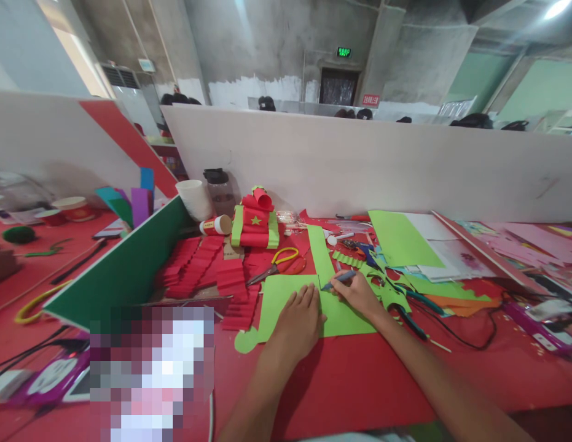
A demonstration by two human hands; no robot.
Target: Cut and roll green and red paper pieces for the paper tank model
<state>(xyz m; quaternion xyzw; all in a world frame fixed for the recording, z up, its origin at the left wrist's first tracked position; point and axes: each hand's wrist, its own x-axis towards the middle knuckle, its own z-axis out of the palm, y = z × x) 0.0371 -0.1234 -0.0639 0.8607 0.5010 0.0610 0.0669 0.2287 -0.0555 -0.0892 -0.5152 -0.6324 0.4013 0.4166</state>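
Observation:
A sheet of light green paper lies on the red table. My left hand rests flat on it, fingers stretched forward. My right hand is closed around a grey-blue pen, its tip near the sheet's far edge. Beyond that edge lies a green paper strip, its near end at the sheet. A small round green piece sits by the sheet's left corner. Left of the strip are yellow-handled scissors and pleated red paper.
A red and green paper model with a star stands behind the scissors, near a glue bottle, paper cups and a dark-lidded bottle. Pliers and green scraps lie right. A white partition closes the back; a green board stands left.

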